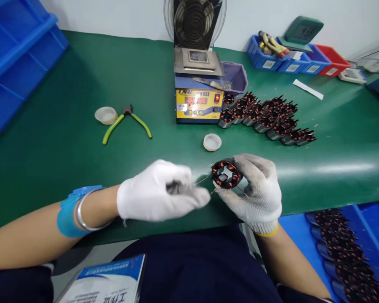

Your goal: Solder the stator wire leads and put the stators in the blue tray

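Observation:
My right hand (255,189), in a white knit glove, is closed around a motor stator (226,174). Copper windings ring the stator's black end, which is turned up toward me, and thin wire ends stick out of it. Just left of it is my left hand (164,191), also gloved, its fingers curled and somewhat blurred. One copper wire end (202,180) runs from the stator to these fingers, which seem to pinch it. On the green table behind stands a small white cap (212,142).
A yellow-fronted solder pot (198,103) stands at the back, with rows of stators (268,115) beside it. Green-handled cutters (126,120) and another white cap (106,115) lie left. Blue bins (19,46) rise at far left. More stators (347,252) fill a blue crate lower right.

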Available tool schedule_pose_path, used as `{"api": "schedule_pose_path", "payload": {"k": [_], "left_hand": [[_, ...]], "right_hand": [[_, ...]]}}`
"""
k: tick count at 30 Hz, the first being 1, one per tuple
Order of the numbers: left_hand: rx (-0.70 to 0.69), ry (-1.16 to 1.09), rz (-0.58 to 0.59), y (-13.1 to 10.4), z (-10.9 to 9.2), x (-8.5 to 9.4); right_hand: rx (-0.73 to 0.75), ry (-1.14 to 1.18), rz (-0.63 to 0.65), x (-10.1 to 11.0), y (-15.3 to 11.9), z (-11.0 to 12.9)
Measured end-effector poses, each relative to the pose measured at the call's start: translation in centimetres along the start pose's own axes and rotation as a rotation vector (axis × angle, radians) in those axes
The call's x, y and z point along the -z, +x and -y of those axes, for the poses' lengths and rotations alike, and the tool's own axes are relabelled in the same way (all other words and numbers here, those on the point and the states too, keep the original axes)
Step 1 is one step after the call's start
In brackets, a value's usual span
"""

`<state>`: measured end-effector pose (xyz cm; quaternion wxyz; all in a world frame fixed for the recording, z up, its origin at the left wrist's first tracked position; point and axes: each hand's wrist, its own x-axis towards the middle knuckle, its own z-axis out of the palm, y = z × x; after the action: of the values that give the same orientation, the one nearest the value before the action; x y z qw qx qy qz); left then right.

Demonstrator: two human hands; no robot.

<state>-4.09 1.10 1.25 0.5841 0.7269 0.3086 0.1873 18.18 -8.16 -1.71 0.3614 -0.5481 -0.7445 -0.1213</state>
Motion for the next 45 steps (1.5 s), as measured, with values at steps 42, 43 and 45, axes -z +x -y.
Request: {"api": "schedule_pose_path", "payload": {"k": [42, 43, 45], "left_hand": [[0.065, -0.278, -0.296, 3.9, 5.7, 0.8], [0.063, -0.272, -0.291, 3.9, 5.7, 0.8], [0.057, -0.262, -0.280, 3.9, 5.9, 0.8]], "right_hand": [[-0.451, -0.475, 0.615, -2.2, 7.8, -4.2], [-0.423, -0.447, 0.577, -2.1, 7.7, -4.5], [-0.337, -0.396, 0.479, -1.7, 7.4, -5.1]]}}
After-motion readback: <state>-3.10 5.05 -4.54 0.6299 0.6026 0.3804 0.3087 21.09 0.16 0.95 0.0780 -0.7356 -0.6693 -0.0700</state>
